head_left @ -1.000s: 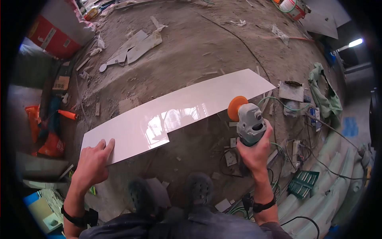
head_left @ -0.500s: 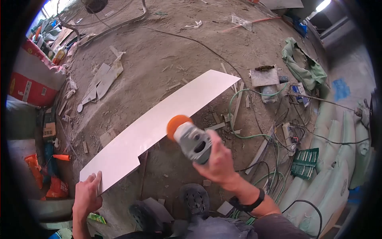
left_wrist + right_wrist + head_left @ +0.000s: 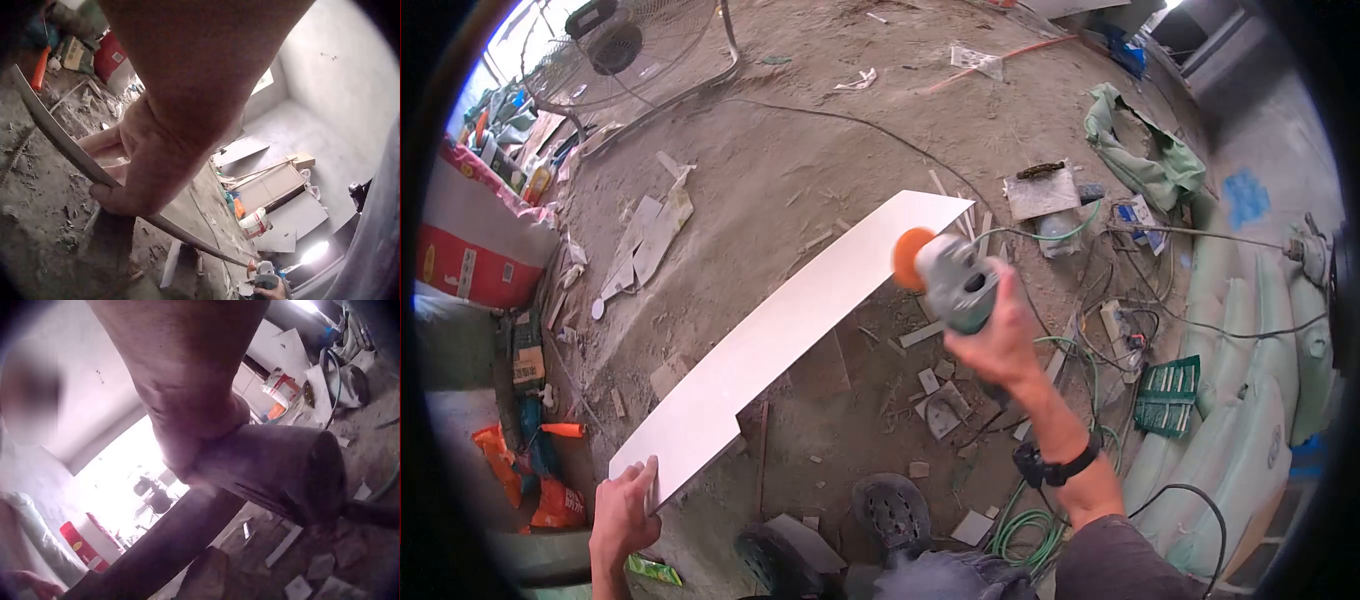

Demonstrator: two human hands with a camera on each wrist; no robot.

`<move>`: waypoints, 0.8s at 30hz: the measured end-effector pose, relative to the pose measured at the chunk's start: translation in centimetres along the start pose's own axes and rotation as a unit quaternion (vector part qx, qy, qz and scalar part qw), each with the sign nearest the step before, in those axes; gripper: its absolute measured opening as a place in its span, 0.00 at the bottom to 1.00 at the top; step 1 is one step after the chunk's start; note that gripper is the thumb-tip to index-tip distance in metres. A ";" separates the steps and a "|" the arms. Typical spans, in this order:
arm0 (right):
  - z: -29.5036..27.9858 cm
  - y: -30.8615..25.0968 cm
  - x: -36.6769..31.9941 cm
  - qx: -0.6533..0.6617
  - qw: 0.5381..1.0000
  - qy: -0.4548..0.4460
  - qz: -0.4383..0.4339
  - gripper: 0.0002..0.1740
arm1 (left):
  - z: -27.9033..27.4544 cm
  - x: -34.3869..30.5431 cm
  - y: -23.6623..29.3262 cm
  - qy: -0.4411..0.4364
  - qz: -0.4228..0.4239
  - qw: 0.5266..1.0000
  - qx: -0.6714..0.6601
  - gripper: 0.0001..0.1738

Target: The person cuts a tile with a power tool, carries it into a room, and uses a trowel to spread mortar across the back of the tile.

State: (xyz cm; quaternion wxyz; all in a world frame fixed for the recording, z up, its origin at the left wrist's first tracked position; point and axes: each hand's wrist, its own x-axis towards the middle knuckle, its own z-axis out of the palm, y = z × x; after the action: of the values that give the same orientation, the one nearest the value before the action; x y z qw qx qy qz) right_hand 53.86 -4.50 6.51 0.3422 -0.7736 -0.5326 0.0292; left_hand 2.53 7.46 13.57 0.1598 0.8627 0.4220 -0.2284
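Observation:
A long glossy white tile [image 3: 790,315] with a notch in its near edge slants from lower left to upper right in the head view. My left hand [image 3: 624,512] holds its near-left end, fingers on top; in the left wrist view the thumb [image 3: 112,199] lies under the tile's edge [image 3: 59,140]. My right hand [image 3: 1003,338] grips a grey angle grinder [image 3: 956,284], its orange disc [image 3: 911,258] overlapping the tile's near edge towards the far end. The right wrist view shows the grinder's rear body [image 3: 275,465]; the disc is hidden there.
Tile offcuts [image 3: 945,408] litter the dirt floor near my shoes [image 3: 891,510]. Green hose [image 3: 1030,535] and dark cables lie on the right, beside a power strip [image 3: 1122,335], a green bit case [image 3: 1167,397] and pale green sacks [image 3: 1235,400]. A fan [image 3: 615,50] stands far left.
The head view has turned. The grinder swung left along the tile's near edge, then back right towards the far end. My left hand keeps its hold on the tile's near-left end.

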 end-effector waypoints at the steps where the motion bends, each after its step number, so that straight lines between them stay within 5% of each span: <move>1: 0.5 -0.7 -1.0 0.066 0.994 -0.063 0.063 0.51 | 0.0 0.1 0.1 0.002 0.004 1.000 0.002 0.47; 6: 1.6 -3.8 -3.6 0.074 0.991 -0.107 -0.038 0.52 | 0.3 0.1 -0.3 0.004 0.006 1.000 0.000 0.47; 10: 0.4 -1.5 -2.6 0.071 0.993 -0.084 0.048 0.51 | -0.3 0.3 0.1 -0.009 0.002 1.000 0.003 0.48; 19: -2.4 7.2 3.4 0.072 0.994 0.030 0.074 0.46 | -1.1 0.4 0.1 -0.035 -0.003 0.999 0.006 0.47; 24: -2.7 6.3 3.4 0.049 0.995 0.015 0.090 0.46 | -0.6 0.3 0.1 -0.006 -0.003 1.000 -0.012 0.47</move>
State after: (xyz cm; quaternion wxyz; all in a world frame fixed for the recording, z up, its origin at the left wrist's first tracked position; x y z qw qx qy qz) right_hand 61.55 -4.21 6.13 0.3831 -0.8014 -0.4533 0.0746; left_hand 2.91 7.87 13.93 0.1719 0.8580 0.4267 -0.2287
